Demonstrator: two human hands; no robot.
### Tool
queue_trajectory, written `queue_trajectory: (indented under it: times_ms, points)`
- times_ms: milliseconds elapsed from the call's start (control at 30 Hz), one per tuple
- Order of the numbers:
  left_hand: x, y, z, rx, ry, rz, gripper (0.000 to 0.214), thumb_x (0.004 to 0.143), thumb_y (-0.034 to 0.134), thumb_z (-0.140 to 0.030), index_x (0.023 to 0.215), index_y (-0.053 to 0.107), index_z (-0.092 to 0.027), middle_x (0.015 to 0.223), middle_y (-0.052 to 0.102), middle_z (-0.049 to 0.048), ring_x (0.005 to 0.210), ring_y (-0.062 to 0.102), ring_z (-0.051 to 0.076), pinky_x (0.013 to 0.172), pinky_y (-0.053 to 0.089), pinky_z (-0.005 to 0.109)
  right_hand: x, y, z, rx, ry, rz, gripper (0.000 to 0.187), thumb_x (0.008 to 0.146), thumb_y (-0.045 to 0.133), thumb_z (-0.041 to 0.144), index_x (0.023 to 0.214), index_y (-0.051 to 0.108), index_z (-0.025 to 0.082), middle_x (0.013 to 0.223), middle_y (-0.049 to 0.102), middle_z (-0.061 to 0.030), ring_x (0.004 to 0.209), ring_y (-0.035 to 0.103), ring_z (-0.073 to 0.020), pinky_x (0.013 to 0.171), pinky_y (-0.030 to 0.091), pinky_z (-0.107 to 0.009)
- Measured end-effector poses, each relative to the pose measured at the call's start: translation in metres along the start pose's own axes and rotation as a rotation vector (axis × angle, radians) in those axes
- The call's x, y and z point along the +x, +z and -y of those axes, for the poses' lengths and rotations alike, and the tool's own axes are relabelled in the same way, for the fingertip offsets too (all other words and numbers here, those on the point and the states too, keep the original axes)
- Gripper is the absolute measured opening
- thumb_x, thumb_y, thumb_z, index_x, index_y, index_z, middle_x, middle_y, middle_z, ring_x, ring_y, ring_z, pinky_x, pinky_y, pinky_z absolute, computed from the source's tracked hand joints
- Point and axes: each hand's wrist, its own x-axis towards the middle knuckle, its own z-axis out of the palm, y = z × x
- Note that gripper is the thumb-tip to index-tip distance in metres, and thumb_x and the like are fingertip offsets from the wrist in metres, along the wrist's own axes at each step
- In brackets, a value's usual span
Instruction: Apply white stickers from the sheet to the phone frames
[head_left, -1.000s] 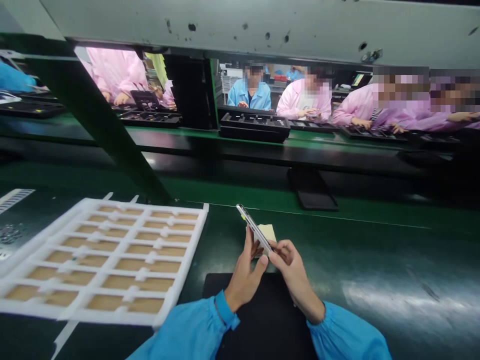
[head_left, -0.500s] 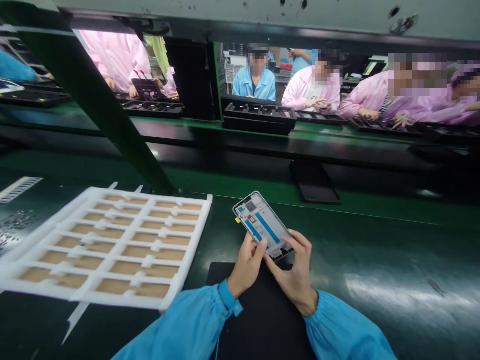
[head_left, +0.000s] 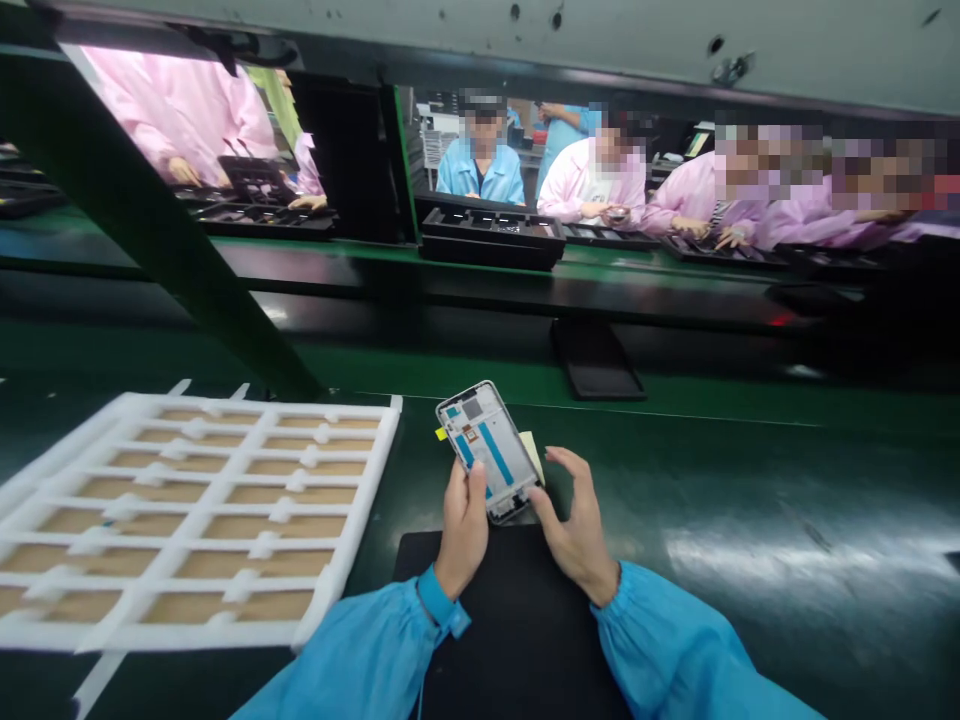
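Left hand (head_left: pixel 463 525) pinches phone frame (head_left: pixel 486 448), long axis running away and leftward; right hand (head_left: pixel 576 522) open, thumb at its near corner.

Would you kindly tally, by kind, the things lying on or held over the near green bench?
Phone frame, gripped by the left hand, with the right hand open beside it: 1
White foam tray: 1
Black mat: 1
Yellow slip behind the frame: 1
Total: 4
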Motion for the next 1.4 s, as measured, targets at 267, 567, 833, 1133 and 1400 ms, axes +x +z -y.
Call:
queue_trajectory:
  times_ms: [267, 567, 833, 1133, 1400]
  points:
    - [0.008, -0.023, -0.043, 0.281, 0.054, 0.252, 0.034, 0.098, 0.045, -0.05, 0.091, 0.055, -0.018, 0.078, 0.056, -0.0009, 0.069, 0.052, 0.014, 0.061, 0.042, 0.021, 0.038, -0.031, -0.033, -0.011, 0.123, 0.069, 0.017, 0.094, 0.052, 0.032, 0.098, 0.063, 0.019, 0.097, 0.067, -0.0067, 0.093, 0.063, -0.0213, 0.084, 0.051, -0.038]
    - [-0.024, -0.036, -0.069, 0.682, 0.081, 1.069, 0.027, 0.098, 0.049, -0.038, 0.086, 0.064, -0.02, 0.087, 0.064, 0.0019, 0.085, 0.06, 0.018, 0.078, 0.044, 0.027, 0.061, -0.006, -0.033, -0.059, -0.004, 0.47, 0.008, 0.089, 0.059, 0.019, 0.088, 0.067, 0.02, 0.087, 0.068, -0.0024, 0.082, 0.062, -0.0176, 0.076, 0.049, -0.032]
    - [0.0, -0.049, -0.032, 0.8, 0.172, 0.874, 0.031, 0.096, 0.051, -0.043, 0.085, 0.068, -0.019, 0.154, 0.038, 0.0103, 0.146, 0.026, 0.034, 0.118, 0.016, 0.06, 0.086, 0.03, -0.028, -0.212, -0.109, 0.588, 0.012, 0.09, 0.057, 0.011, 0.086, 0.066, 0.019, 0.086, 0.064, -0.0035, 0.086, 0.058, -0.0192, 0.076, 0.044, -0.032]
    - [0.001, -0.047, -0.025, 0.858, 0.155, 0.907, 0.034, 0.098, 0.047, -0.044, 0.085, 0.066, -0.02, 0.158, 0.032, 0.0081, 0.149, 0.02, 0.033, 0.119, 0.012, 0.062, 0.08, 0.047, -0.023, -0.202, -0.225, 0.69, 0.016, 0.092, 0.054, 0.013, 0.084, 0.065, 0.02, 0.089, 0.062, -0.0038, 0.089, 0.057, -0.0188, 0.079, 0.045, -0.031]
    - [0.004, -0.048, -0.022, 0.816, 0.142, 0.903, 0.029, 0.097, 0.05, -0.04, 0.084, 0.067, -0.02, 0.153, 0.041, 0.009, 0.148, 0.022, 0.031, 0.119, 0.009, 0.063, 0.068, 0.06, -0.026, -0.099, -0.075, 0.573, 0.012, 0.09, 0.053, 0.015, 0.08, 0.058, 0.02, 0.088, 0.058, -0.0052, 0.086, 0.053, -0.02, 0.081, 0.044, -0.034]
